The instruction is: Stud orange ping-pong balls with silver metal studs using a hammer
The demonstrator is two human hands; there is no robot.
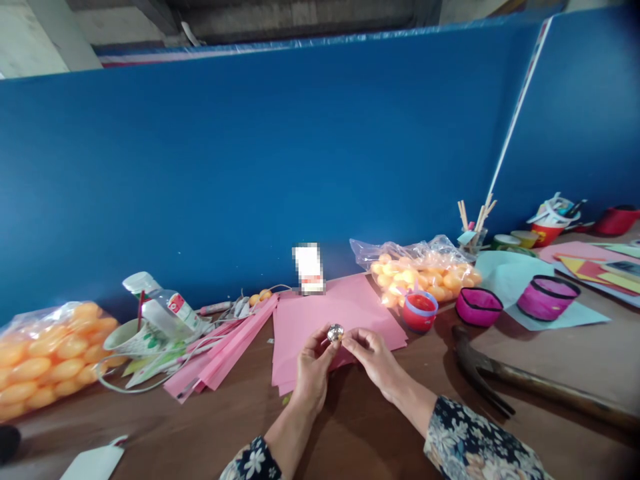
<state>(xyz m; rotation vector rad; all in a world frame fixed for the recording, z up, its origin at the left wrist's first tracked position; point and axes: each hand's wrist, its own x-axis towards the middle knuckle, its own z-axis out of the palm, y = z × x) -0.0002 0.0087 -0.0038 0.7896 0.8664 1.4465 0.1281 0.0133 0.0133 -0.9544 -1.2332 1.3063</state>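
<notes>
A small shiny silver ball (335, 332) is up in front of me, above the near edge of a stack of pink paper (330, 308). My left hand (313, 370) pinches the ball between thumb and fingers from the left. From the other side, the thumb and fingers of my right hand (374, 357) close together at the ball's right edge. A tiny yellowish spot shows there, too small to name. Whether the right fingertips grip the ball itself or some small part on it, I cannot make out.
Bags of orange balls lie left (47, 360) and right (425, 270). A claw hammer (540, 383) lies at right, near a red cup (420, 312) and magenta fabric rings (479, 307). Pink strips (230, 353), a cable and a plastic bottle (165, 310) are at left. A blue partition (300, 153) stands behind.
</notes>
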